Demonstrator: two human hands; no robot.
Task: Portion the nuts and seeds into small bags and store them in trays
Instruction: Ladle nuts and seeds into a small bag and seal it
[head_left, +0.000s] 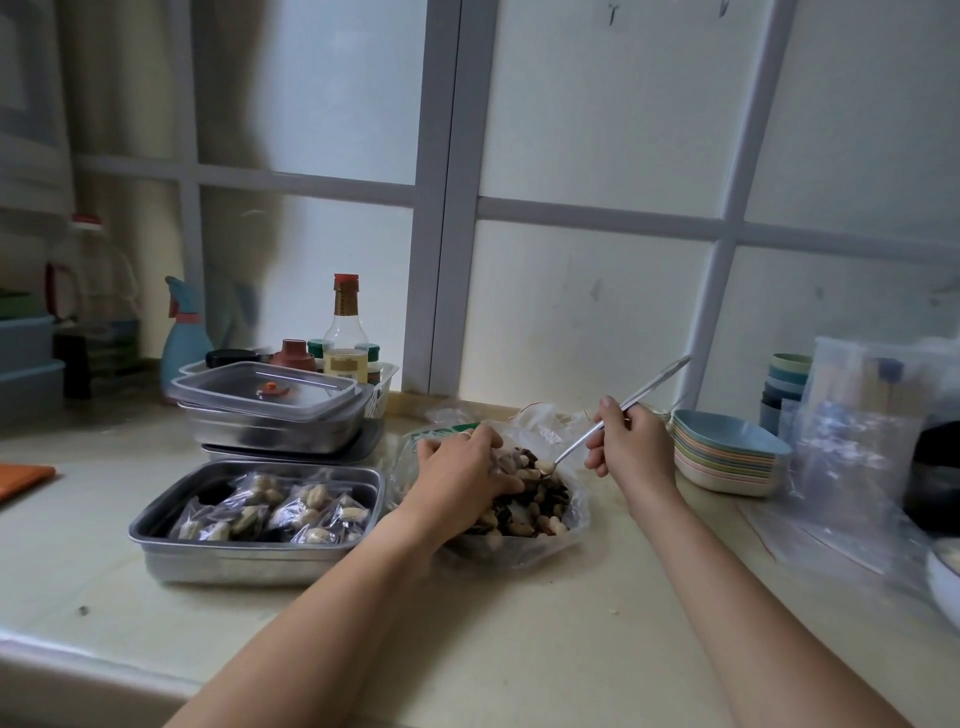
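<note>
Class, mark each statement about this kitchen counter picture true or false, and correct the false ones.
1. The right hand holds a spoon. True.
2. The front tray is empty. False: it holds small bags already filled.
3. The left hand is over the big bag of nuts. True.
4. The stacked plates sit left of the front tray. False: they sit on the right, beyond the right hand.

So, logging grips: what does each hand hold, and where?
The right hand grips the metal spoon at mid-handle. The left hand lies in the nut bag; its hold cannot be told.
</note>
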